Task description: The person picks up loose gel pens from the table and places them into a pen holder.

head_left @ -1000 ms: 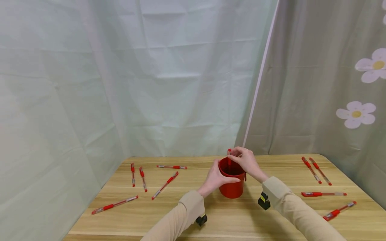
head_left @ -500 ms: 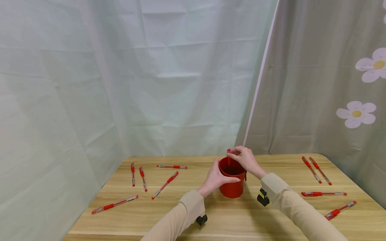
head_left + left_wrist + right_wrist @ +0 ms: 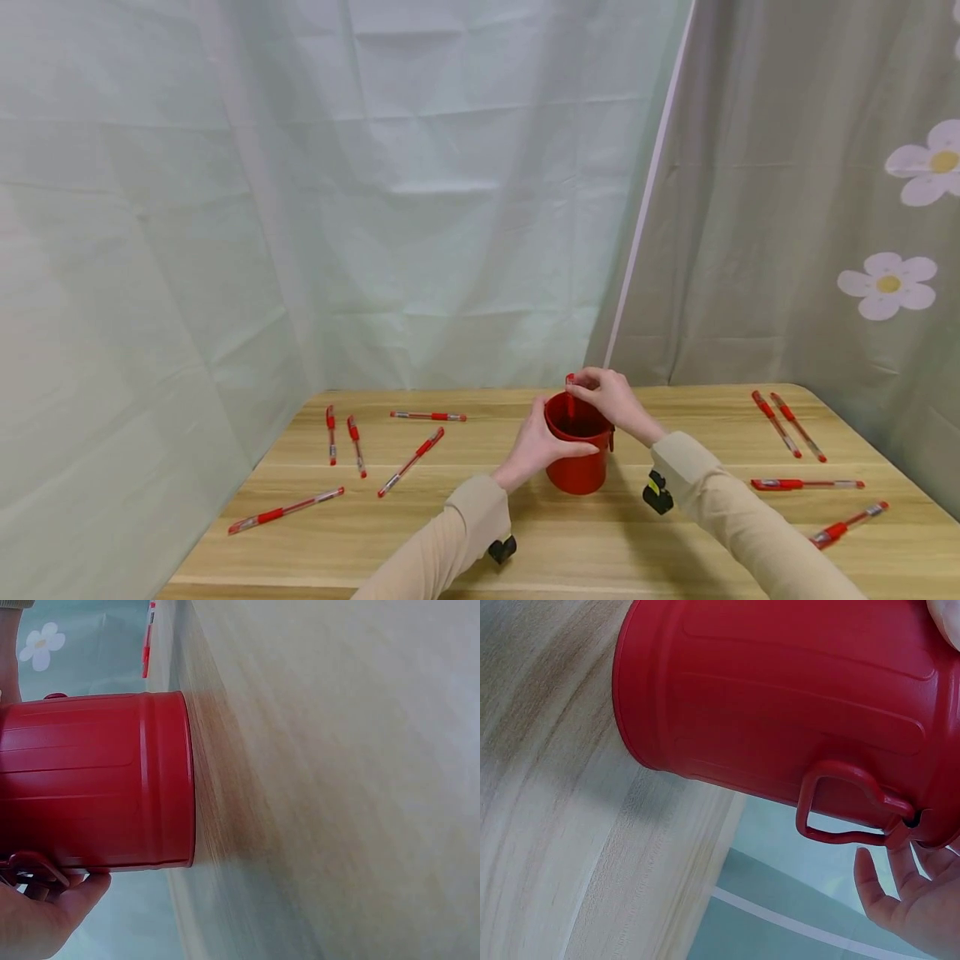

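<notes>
A red metal pail stands upright on the wooden table. My left hand grips it from the left near the rim, with the thumb across its front. Over the opening, my right hand pinches a red pen near its top end. That pen points down into the pail, so its lower part is hidden behind the rim. In the right wrist view a side handle hangs on the pail, close to the right hand's fingers.
Several red pens lie on the left of the table, among them one lying crosswise and one in front. More are on the right, including a crosswise pen. Behind the table hang pale curtains.
My right hand and the pen shift only slightly at the pail's mouth, up a little and then down. The left hand keeps its grip on the pail, which stays in place.
</notes>
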### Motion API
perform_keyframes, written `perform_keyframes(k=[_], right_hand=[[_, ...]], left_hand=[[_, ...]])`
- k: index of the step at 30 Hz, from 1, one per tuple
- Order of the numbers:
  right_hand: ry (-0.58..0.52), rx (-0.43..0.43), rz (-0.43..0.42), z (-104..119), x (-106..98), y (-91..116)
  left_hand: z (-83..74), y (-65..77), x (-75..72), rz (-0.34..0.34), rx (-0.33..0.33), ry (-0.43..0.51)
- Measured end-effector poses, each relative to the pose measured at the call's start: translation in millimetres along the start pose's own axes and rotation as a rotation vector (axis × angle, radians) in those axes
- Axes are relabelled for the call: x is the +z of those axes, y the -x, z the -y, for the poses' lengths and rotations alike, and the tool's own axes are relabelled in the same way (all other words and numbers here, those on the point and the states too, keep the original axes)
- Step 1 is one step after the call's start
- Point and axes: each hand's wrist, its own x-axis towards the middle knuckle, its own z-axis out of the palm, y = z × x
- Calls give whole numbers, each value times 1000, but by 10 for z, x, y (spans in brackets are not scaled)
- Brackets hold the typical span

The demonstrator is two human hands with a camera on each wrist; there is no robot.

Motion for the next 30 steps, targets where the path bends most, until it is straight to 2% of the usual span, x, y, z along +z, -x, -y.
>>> perform_keyframes(k=[30], right_hand=[[2,19,-4,24,-102,46]], left_hand=[[23,1,9,-16,6,29]])
